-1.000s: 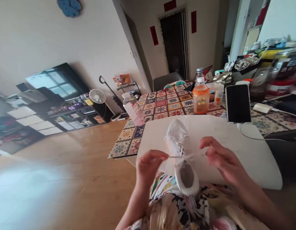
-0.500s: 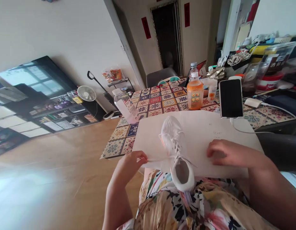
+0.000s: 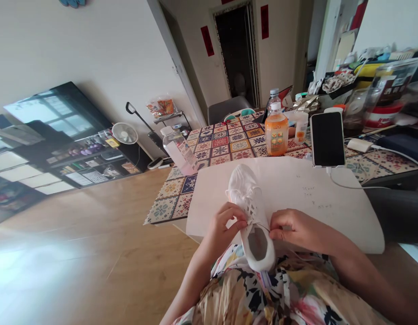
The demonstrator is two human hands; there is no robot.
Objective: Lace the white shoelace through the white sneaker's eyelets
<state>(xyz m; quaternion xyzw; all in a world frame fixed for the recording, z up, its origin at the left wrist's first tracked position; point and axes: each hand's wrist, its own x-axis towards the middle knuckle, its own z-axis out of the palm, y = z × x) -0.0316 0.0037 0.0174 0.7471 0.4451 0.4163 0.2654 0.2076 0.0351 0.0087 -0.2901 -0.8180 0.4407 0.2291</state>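
Observation:
A white lace-up sneaker (image 3: pixel 243 180) lies on a large white sheet (image 3: pixel 290 180), toe pointing away from me and heel opening close to my lap. My left hand (image 3: pixel 229 220) is pinched at the left side of the shoe's throat, closed on a shoelace. On the other side, my right hand (image 3: pixel 287 225) pinches the shoelace (image 3: pixel 262 225), which runs from the top eyelets to its fingertips. A loose length of lace trails below the right hand. Exactly how much lace the left fingers hold is hidden.
Beyond the sheet, a patterned tablecloth (image 3: pixel 212 149) carries an orange bottle (image 3: pixel 277 135), a tilted pinkish bottle (image 3: pixel 181 155) and a phone (image 3: pixel 328 139) on a stand with a cable. Jars (image 3: pixel 386 97) and clutter crowd the right. Wooden floor (image 3: pixel 127 253) lies left.
Both hands have come in to the shoe: the left moved right from the sheet's edge, where it held a lace end stretched out, and the right moved left to the lace.

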